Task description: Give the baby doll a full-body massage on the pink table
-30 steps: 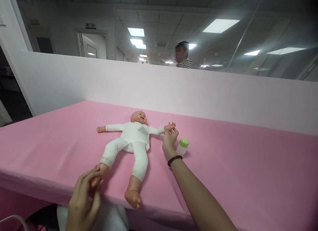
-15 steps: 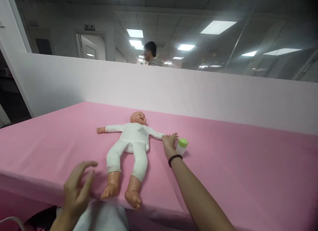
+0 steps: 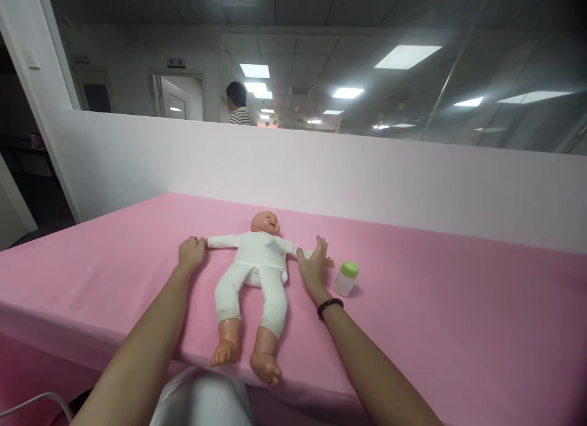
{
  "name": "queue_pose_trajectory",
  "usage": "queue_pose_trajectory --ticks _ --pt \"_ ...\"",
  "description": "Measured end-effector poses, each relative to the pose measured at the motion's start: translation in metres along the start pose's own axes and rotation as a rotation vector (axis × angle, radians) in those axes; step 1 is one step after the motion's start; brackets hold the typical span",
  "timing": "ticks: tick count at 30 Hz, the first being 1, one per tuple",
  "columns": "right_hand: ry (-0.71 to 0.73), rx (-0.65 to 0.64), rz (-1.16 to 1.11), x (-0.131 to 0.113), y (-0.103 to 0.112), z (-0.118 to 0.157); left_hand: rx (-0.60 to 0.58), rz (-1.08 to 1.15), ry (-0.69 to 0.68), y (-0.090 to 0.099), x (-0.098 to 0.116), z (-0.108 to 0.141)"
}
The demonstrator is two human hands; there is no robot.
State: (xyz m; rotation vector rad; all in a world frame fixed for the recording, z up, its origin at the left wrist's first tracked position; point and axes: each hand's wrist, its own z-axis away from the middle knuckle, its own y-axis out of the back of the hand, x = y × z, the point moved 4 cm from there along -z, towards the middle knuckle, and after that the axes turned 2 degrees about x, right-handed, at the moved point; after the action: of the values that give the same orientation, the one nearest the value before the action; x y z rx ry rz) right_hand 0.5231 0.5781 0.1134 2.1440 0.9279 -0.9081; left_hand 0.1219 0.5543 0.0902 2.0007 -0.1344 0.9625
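A baby doll (image 3: 261, 255) in white clothes lies on its back on the pink-covered table (image 3: 413, 328), arms stretched out sideways, bare feet toward me. At the doll's hand on the left side of the view, my left hand (image 3: 191, 253) is closed around it, hiding most of that hand. My right hand (image 3: 313, 268), with a dark coiled band on its wrist, is at the doll's other forearm. Its thumb and fingers are spread apart, and the doll's fingers show just beyond. Right of it stands a small bottle (image 3: 345, 282) with a green cap.
A low white wall (image 3: 321, 169) runs along the table's far side, with glass above it. Beyond the glass a person in a striped top (image 3: 241, 114) shows near an open door (image 3: 177, 99). The table's front edge is close to my lap.
My left hand has moved forward from the table's front edge and closed on the doll's hand. My right hand has shifted slightly off the doll's hand onto its forearm, fingers opening.
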Motion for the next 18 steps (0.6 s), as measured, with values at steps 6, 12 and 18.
queue_pose_trajectory --ticks 6,12,18 --pt "0.013 -0.458 0.022 -0.066 0.049 0.018 0.135 0.231 0.053 0.006 -0.012 0.001" --pt "0.098 -0.339 0.209 -0.089 0.102 0.170 0.280 0.741 0.268 0.003 -0.004 0.005" --pt "0.191 -0.136 0.442 -0.075 0.089 0.233 0.181 1.054 0.286 -0.010 0.018 0.009"
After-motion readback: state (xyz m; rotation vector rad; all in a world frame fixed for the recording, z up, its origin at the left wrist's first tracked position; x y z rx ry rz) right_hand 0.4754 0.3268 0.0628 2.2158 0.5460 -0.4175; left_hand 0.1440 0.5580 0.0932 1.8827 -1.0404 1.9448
